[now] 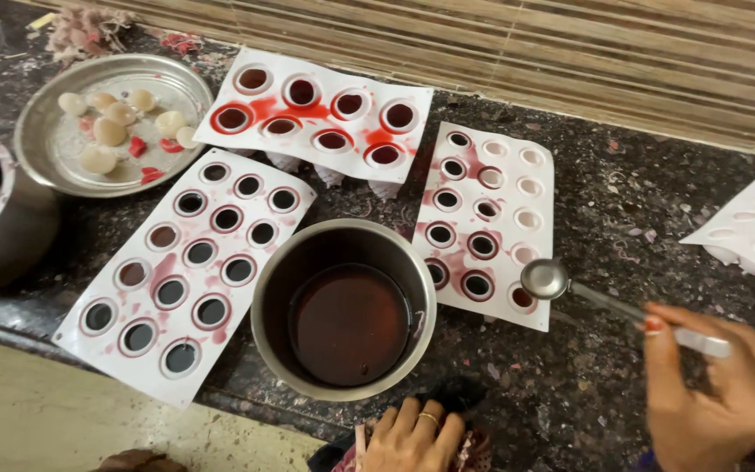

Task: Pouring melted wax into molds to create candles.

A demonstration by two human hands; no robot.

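Right hand [714, 398] is closed around the handle of a small metal spoon [545, 279], whose bowl is level and sits over the near right corner of a white mould tray [539, 316]. Whether the spoon bowl holds liquid cannot be told. That tray lies toward the middle of the dark stone counter [605, 376]; its left cavities hold dark red liquid, its right cavities are pale.

Left hand [412, 437], with a ring on one finger, rests at the near edge of the counter with fingers loosely curled on a dark cloth; whether it grips the cloth cannot be told. Just beyond it stands a steel pot [266, 297] holding dark red liquid, touching the mould tray on its right.

Two further filled trays lie left of and behind the pot. A steel plate [37, 114] with pale round pieces occupies the far left corner.
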